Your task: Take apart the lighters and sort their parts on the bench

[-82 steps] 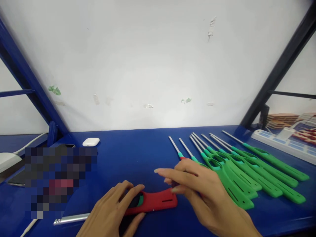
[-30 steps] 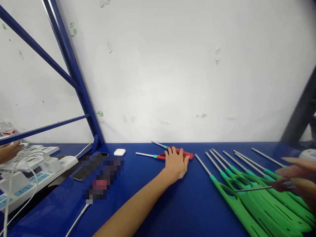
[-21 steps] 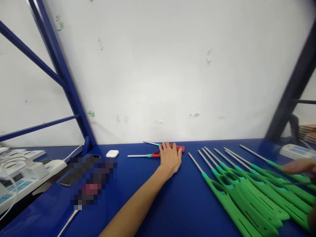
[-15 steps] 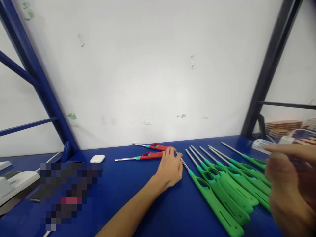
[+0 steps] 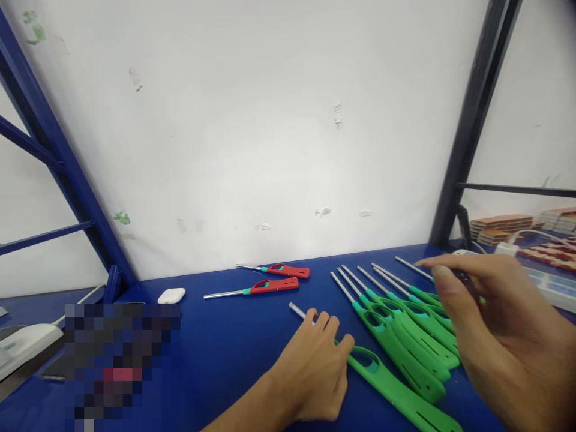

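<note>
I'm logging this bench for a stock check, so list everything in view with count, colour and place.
Table: one, blue, below
Wall: one, white, behind
Posts: two, blue left, black right
Nearest green lighter: one, green, front centre
Other green lighters: seven stems visible, green, fanned at right
Red lighters: two, red, back centre
Small case: one, white, back left
Pixelated patch: one, dark and red, left; contents unreadable
Power strips: at least two, white, far left and right
Cables: at least two, white, far left and right
Board stacks: at least two, brown, far right
Patterned item: one, red-and-white, far right
Left hand: one, bare, over the nearest green lighter
Right hand: one, bare, right, pinching a dark thing, mostly hidden
</note>
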`<state>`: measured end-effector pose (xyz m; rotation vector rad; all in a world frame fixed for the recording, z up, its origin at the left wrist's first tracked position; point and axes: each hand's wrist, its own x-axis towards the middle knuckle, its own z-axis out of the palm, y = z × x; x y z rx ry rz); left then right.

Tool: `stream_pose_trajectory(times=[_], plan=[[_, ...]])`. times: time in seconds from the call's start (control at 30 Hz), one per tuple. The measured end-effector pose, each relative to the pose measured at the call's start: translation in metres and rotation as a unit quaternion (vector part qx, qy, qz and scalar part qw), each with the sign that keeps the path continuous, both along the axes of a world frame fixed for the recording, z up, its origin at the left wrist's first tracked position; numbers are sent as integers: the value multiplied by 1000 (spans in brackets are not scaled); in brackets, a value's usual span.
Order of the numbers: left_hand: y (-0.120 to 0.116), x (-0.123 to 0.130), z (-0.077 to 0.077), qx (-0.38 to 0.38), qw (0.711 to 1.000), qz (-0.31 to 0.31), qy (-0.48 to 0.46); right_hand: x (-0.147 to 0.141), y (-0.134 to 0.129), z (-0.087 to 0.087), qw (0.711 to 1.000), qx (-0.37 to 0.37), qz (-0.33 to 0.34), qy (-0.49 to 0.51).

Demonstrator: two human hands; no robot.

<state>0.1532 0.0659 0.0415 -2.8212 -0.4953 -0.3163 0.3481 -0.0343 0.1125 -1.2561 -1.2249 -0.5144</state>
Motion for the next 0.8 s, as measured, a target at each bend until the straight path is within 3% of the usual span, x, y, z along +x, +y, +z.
stream_pose_trajectory(times=[0.1, 0.2, 0.3, 0.43, 0.57, 0.67, 0.73, 0.8], plan=[[-15, -25, -11, 13, 1000, 19, -1, 4, 3, -2, 999, -47, -14, -18], [-23, -65, -27, 26, 997, 67, -22, 8, 8, -8, 993, -113, -27, -28], [-28, -112, -39, 45, 989, 125, -61, 6, 17, -22, 974, -214, 54, -44], [-31, -154, -47, 72, 974, 180, -122, -9, 31, -43, 921, -358, 145, -59], [-34, -161, -50, 74, 955, 226, -175, -32, 41, -51, 846, -478, 222, -81], [-37, -158, -52, 63, 952, 226, -195, -45, 46, -48, 789, -535, 288, -87], [-37, -158, -54, 59, 955, 209, -201, -48, 48, -46, 770, -556, 303, -85], [-37, -160, -55, 62, 959, 186, -206, -47, 49, -45, 770, -554, 308, -78]])
